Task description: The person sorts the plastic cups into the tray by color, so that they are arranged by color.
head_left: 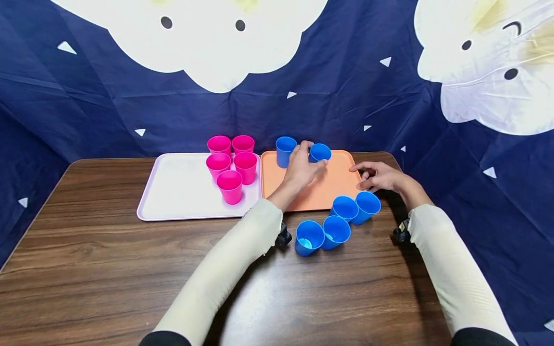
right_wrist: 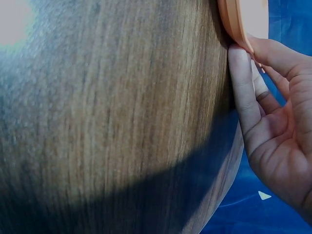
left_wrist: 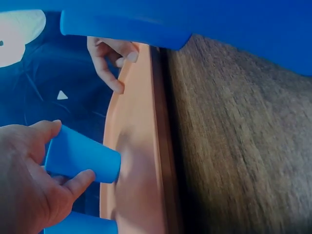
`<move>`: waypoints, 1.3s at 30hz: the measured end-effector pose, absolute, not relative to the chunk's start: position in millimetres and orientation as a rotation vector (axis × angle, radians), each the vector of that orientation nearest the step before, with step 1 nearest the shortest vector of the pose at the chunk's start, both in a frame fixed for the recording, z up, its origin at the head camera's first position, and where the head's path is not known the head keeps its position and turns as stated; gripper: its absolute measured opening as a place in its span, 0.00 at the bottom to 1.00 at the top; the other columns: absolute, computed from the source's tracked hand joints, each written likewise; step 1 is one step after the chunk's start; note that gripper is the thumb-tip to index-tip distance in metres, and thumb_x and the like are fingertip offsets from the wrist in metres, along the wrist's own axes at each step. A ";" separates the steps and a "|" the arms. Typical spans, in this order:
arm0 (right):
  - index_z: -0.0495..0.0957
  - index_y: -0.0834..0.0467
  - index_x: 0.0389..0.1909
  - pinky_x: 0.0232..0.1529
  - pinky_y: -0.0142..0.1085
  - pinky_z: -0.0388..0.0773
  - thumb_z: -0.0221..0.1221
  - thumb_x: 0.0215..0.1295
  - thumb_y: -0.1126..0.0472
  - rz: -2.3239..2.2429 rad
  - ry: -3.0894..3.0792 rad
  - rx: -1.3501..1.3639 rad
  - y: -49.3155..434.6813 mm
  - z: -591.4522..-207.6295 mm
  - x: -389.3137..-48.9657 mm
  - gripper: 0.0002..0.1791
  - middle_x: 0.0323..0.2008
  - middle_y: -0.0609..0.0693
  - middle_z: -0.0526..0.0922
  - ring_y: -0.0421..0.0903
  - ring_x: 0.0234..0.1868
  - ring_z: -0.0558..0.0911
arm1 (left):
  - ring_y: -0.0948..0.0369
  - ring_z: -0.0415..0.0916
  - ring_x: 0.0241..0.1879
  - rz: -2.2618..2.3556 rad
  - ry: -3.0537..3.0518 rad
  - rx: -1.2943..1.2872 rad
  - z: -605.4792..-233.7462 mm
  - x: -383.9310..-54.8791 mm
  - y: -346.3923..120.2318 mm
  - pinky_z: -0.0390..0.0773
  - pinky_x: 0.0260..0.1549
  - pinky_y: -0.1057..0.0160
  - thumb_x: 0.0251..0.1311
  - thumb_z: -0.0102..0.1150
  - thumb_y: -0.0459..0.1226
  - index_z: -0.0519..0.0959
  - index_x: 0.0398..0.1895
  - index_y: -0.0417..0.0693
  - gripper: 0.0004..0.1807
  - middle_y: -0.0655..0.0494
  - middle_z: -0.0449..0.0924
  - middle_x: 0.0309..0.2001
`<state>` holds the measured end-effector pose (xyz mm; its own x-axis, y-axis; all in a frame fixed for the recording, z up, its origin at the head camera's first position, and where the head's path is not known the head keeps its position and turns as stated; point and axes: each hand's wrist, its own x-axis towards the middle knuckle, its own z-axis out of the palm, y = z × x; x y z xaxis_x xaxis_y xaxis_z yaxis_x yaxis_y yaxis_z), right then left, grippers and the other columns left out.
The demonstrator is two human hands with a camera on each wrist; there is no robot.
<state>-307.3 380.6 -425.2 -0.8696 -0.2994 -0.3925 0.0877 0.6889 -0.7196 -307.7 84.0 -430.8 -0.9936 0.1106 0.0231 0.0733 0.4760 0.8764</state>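
My left hand (head_left: 301, 168) holds a blue cup (head_left: 320, 152) upright by its upper part, over the orange tray (head_left: 277, 187). In the left wrist view, the thumb and fingers lie on opposite sides of this cup (left_wrist: 85, 155), its base at the tray surface. Just left of it stands another blue cup (head_left: 284, 156) on the tray. At the tray's right edge is my right hand (head_left: 381, 177), fingers spread and loosely bent, the tips touching the rim. Several blue cups (head_left: 309, 239) stand on the table in front of the tray, below and between my arms.
To the left, a pale lilac tray (head_left: 173, 192) adjoins the orange one and bears several pink cups (head_left: 230, 187) along its right side. Both trays lie on a brown wood-grain table (head_left: 108, 278). Behind hangs a dark blue cloth (head_left: 130, 105) with white cloud shapes.
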 end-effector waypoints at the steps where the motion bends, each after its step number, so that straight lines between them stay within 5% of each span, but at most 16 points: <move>1: 0.69 0.63 0.82 0.39 0.35 0.91 0.72 0.71 0.68 -1.064 2.411 -0.162 380.6 -425.3 -307.3 0.40 0.37 0.48 0.75 0.44 0.37 0.81 | 0.52 0.75 0.76 1.580 2.669 0.157 -435.5 -311.9 85.2 0.80 0.75 0.48 0.73 0.76 0.52 0.71 0.82 0.55 0.39 0.51 0.77 0.74; 9: 0.69 0.63 0.82 0.38 0.34 0.91 0.72 0.71 0.68 -1.050 2.415 -0.161 380.7 -424.3 -307.9 0.41 0.37 0.48 0.74 0.44 0.37 0.81 | 0.49 0.70 0.83 1.569 2.681 0.161 -437.9 -319.6 86.5 0.73 0.83 0.46 0.79 0.69 0.52 0.66 0.87 0.51 0.41 0.47 0.72 0.82; 22: 0.71 0.62 0.81 0.40 0.36 0.92 0.73 0.70 0.68 -1.069 2.404 -0.173 378.6 -420.9 -304.2 0.40 0.36 0.48 0.75 0.45 0.36 0.80 | 0.48 0.68 0.86 1.409 2.698 0.208 -424.6 -304.3 80.4 0.74 0.81 0.40 0.75 0.72 0.56 0.49 0.95 0.60 0.55 0.44 0.66 0.87; 39: 0.70 0.61 0.82 0.40 0.35 0.92 0.72 0.71 0.68 -1.049 2.411 -0.166 380.6 -422.7 -305.1 0.40 0.37 0.49 0.74 0.45 0.37 0.79 | 0.44 0.62 0.88 1.373 2.693 0.340 -400.8 -262.8 56.9 0.70 0.82 0.32 0.74 0.74 0.50 0.54 0.93 0.66 0.52 0.45 0.63 0.88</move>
<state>-305.1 380.6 -422.7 -0.8667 -0.3013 -0.3975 0.0853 0.6957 -0.7133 -262.8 56.9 -400.8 -0.9701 0.2424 0.0126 0.1527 0.5689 0.8081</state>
